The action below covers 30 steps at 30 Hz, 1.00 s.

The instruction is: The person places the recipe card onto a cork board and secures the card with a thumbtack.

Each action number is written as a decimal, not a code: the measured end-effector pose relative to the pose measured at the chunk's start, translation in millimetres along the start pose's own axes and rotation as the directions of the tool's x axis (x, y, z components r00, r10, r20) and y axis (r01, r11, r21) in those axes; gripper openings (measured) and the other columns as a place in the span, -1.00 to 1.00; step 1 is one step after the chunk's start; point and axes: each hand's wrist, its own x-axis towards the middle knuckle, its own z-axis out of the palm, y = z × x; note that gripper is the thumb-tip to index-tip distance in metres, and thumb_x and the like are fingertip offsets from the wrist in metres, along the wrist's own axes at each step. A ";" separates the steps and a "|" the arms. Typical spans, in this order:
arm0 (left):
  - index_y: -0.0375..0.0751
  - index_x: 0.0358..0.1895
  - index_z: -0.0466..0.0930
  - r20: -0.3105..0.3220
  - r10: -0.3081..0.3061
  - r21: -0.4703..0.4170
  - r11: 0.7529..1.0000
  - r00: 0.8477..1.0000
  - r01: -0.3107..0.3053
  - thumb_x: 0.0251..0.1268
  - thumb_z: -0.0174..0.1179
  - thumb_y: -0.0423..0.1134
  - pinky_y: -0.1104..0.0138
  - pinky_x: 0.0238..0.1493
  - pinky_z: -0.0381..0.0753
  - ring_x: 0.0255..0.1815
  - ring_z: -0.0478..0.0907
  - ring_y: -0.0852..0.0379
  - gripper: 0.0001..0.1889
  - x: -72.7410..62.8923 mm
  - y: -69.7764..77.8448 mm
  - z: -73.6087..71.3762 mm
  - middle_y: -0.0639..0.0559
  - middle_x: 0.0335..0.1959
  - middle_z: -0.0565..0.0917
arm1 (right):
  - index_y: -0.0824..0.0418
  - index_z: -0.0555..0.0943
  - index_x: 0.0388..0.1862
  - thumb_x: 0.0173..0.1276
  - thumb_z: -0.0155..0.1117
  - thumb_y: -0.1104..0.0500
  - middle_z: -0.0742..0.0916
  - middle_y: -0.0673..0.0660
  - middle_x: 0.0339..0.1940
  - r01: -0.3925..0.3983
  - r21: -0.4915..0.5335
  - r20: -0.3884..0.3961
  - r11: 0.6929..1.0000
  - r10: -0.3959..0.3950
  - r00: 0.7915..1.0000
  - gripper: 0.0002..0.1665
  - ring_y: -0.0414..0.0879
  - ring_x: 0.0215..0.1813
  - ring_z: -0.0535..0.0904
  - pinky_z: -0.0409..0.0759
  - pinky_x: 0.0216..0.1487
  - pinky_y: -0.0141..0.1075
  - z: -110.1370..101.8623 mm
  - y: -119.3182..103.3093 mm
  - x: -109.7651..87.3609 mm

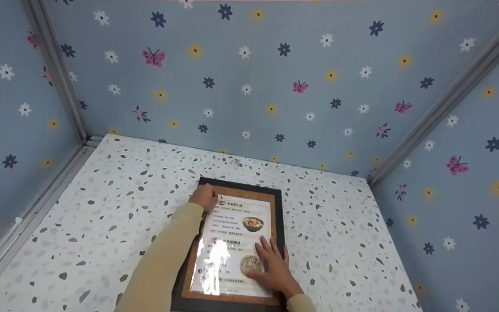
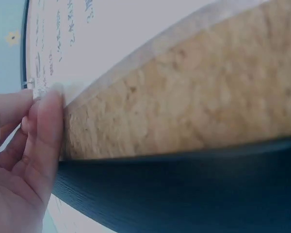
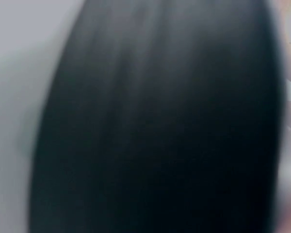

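Note:
A laminated recipe sheet (image 1: pixel 232 236) with two food pictures lies on a cork board (image 1: pixel 195 277) in a black frame (image 1: pixel 280 225). My left hand (image 1: pixel 205 197) is at the sheet's upper left corner. There its fingertips pinch at a small clear pushpin (image 2: pixel 29 84), partly hidden by the thumb. In the left wrist view, the sheet's edge bows up a little off the cork. My right hand (image 1: pixel 275 266) rests with spread fingers on the sheet's lower right, over the lower picture and the frame's right side. The right wrist view is mostly filled by the blurred black frame.
The board lies on a white speckled tabletop (image 1: pixel 119 190). Blue panels with flowers and butterflies (image 1: pixel 245 65) stand at the back and both sides, joined by grey metal posts (image 1: pixel 448 99). Glare covers part of the sheet's lower left.

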 end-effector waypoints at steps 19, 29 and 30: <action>-0.23 -0.39 0.54 -0.056 -0.103 -0.023 0.994 0.993 0.102 0.39 0.15 -0.33 0.15 -0.36 0.47 -0.45 0.49 0.02 -0.86 60.1 -70.4 50.8 -0.07 -0.47 0.56 | 0.15 0.33 0.50 0.11 0.38 -0.39 0.18 0.10 0.60 -0.101 -0.083 0.009 0.991 0.102 0.995 0.10 0.19 0.60 -0.18 -0.42 0.40 0.28 31.1 52.3 20.7; -0.25 -0.09 0.71 -0.005 -0.062 0.102 0.993 0.998 0.062 0.33 0.24 -0.31 0.02 -0.16 0.61 -0.21 0.65 -0.06 -0.83 60.3 -65.4 53.4 -0.12 -0.17 0.70 | 0.14 0.34 0.50 0.12 0.37 -0.39 0.17 0.08 0.60 -0.101 -0.068 0.005 0.993 0.101 0.995 0.08 0.17 0.60 -0.18 -0.44 0.41 0.26 34.4 53.6 20.3; -0.23 -0.16 0.73 -0.016 -0.064 0.121 0.991 0.998 0.066 0.34 0.24 -0.31 0.03 -0.21 0.61 -0.28 0.65 -0.03 -0.88 60.9 -65.4 55.5 -0.09 -0.22 0.71 | 0.16 0.34 0.49 0.11 0.38 -0.39 0.18 0.10 0.60 -0.094 -0.062 0.003 0.994 0.094 0.996 0.09 0.19 0.60 -0.17 -0.43 0.40 0.27 35.3 53.4 20.1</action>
